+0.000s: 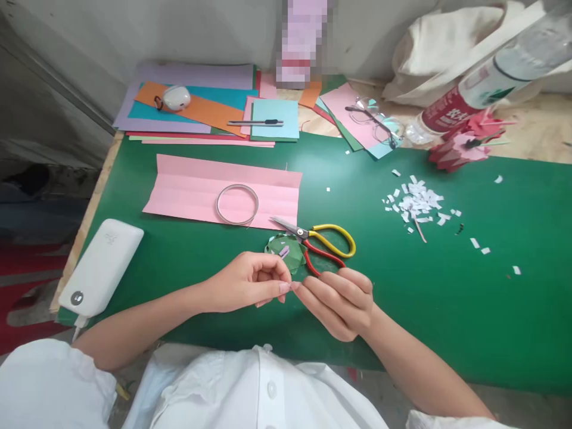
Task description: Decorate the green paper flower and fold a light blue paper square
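Note:
My left hand (254, 280) is closed in a pinch, its thumb and forefinger meeting the fingertips of my right hand (342, 301). The right fingers are curled and pinched too. Something tiny and pale may sit between the fingertips, but it is too small to name. Just beyond them lies a folded green paper piece (292, 255) with a small purple strip on it. Scissors (304, 233) with one yellow and one red handle rest partly over it, blades apart. Behind these, a creased pink paper sheet (187, 187) carries a ring of thin wire or tape (217, 205).
At left stands a white power bank (107, 262) with a cable. Coloured paper (232, 74), a craft knife (263, 123) and a white earbud case (176, 98) lie at the back. Glasses (375, 122), a bottle (473, 98), paper flowers (465, 149) and white scraps (420, 199) are right.

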`<state>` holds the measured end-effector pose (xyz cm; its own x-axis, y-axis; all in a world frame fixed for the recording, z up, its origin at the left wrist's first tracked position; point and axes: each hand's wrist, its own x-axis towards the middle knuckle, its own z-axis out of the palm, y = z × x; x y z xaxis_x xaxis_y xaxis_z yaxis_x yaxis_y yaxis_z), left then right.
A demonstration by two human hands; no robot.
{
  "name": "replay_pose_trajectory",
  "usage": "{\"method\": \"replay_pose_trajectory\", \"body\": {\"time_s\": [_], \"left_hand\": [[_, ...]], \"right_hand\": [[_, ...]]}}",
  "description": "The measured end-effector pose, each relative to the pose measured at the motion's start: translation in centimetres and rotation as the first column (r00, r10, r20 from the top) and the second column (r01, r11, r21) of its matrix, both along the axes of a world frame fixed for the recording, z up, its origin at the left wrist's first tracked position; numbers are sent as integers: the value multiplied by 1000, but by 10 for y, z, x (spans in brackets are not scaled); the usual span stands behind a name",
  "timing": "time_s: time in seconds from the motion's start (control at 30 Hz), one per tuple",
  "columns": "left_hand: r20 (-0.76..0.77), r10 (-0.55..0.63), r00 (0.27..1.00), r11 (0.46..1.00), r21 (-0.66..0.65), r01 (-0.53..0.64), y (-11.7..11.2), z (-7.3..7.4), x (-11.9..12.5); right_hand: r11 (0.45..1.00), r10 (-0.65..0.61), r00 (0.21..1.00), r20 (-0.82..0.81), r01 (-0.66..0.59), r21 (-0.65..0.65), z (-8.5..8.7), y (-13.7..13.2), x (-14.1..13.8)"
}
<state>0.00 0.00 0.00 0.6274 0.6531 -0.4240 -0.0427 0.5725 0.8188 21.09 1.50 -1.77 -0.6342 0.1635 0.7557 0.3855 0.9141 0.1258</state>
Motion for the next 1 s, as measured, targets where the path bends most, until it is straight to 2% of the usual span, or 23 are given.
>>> {"method": "replay_pose_trajectory", "body": {"time_s": [0.53, 0.8, 1.0], "left_hand": [[-17, -8, 1000, 999, 38, 8, -2, -2, -2], [71, -17, 997, 1000, -5, 18, -4, -1, -2], [62, -21, 998, 1000, 6, 21, -3, 0, -2]], "right_hand": [[999, 32, 999, 5, -32, -14, 0, -2, 1], [999, 25, 1000, -12, -25, -43, 0, -4, 3], [998, -4, 999, -38, 1, -59, -2, -4, 2]]}}
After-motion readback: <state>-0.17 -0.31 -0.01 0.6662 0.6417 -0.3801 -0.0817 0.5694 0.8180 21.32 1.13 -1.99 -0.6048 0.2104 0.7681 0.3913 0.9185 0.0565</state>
